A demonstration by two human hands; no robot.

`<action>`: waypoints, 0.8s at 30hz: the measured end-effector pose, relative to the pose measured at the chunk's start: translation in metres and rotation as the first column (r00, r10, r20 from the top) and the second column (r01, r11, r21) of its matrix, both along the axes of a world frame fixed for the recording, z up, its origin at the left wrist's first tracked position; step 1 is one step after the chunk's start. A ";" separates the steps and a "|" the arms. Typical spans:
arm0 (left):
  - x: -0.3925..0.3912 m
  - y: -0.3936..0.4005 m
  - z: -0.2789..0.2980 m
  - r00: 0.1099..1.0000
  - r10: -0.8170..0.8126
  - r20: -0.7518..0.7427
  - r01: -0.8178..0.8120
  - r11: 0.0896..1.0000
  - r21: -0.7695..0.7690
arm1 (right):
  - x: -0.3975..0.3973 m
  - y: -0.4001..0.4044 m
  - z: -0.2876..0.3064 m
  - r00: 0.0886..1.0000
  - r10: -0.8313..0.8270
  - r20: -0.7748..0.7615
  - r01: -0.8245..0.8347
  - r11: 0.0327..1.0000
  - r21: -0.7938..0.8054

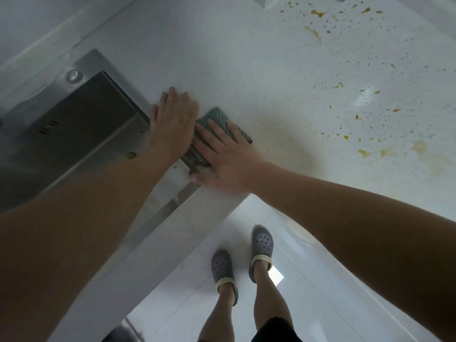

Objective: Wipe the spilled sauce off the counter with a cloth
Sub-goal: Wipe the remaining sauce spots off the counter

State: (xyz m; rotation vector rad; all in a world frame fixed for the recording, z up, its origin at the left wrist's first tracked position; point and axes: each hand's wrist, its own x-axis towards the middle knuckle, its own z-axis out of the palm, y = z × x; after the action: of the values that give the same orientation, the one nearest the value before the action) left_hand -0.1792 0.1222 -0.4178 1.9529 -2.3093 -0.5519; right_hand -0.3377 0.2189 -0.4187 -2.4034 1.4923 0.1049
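Observation:
A grey-green knitted cloth (215, 117) lies on the white counter (259, 70) beside the steel sink (81, 114). My right hand (224, 156) presses flat on the cloth with straight fingers, close to the counter's front edge. My left hand (172, 122) lies flat on the counter at the sink's rim, touching the cloth's left side. Brownish-yellow sauce spots and smears (365, 151) cover the counter to the right and far right. A faint yellowish film shows on the counter just right of the cloth.
More sauce splatter (318, 13) reaches the counter's far right corner. A bit of yellow residue (130, 155) sits inside the sink. Below the counter edge is white floor (296, 267) with my feet in grey clogs (262, 245).

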 end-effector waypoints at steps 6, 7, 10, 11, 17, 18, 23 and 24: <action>-0.007 0.012 0.008 0.993 0.017 -0.116 -0.013 0.999 0.035 | -0.066 0.046 0.004 0.997 0.047 -0.063 -0.046 0.999 0.027; -0.010 0.009 0.009 0.990 0.004 -0.143 -0.001 1.000 0.023 | -0.079 0.050 0.005 0.996 0.045 -0.073 -0.042 0.998 0.043; -0.030 -0.001 0.010 0.979 -0.092 -0.184 0.090 0.996 -0.020 | -0.099 0.046 0.006 0.995 0.021 -0.094 -0.015 0.998 0.062; -0.037 -0.004 0.009 0.977 -0.129 -0.170 0.126 0.992 -0.027 | -0.102 0.040 0.006 0.995 0.007 -0.103 0.000 0.998 0.067; -0.044 -0.004 -0.005 0.963 -0.254 0.087 0.259 0.964 -0.057 | -0.125 -0.016 0.003 0.983 -0.149 -0.110 0.154 0.987 0.042; -0.044 -0.004 -0.005 0.962 -0.256 0.098 0.262 0.963 -0.064 | -0.131 -0.026 0.003 0.978 -0.178 -0.113 0.183 0.983 0.035; -0.045 -0.005 -0.007 0.959 -0.253 0.128 0.262 0.963 -0.061 | -0.169 -0.078 0.009 0.929 -0.356 -0.105 0.361 0.932 0.033; -0.045 -0.006 -0.007 0.961 -0.248 0.119 0.256 0.965 -0.057 | -0.177 -0.083 0.011 0.914 -0.394 -0.099 0.400 0.916 0.037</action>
State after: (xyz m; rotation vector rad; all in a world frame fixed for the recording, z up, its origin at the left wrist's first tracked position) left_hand -0.2241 0.1165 -0.4245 1.7110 -2.6281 -0.3775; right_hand -0.5146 0.1357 -0.4081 -2.0246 1.9591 0.1624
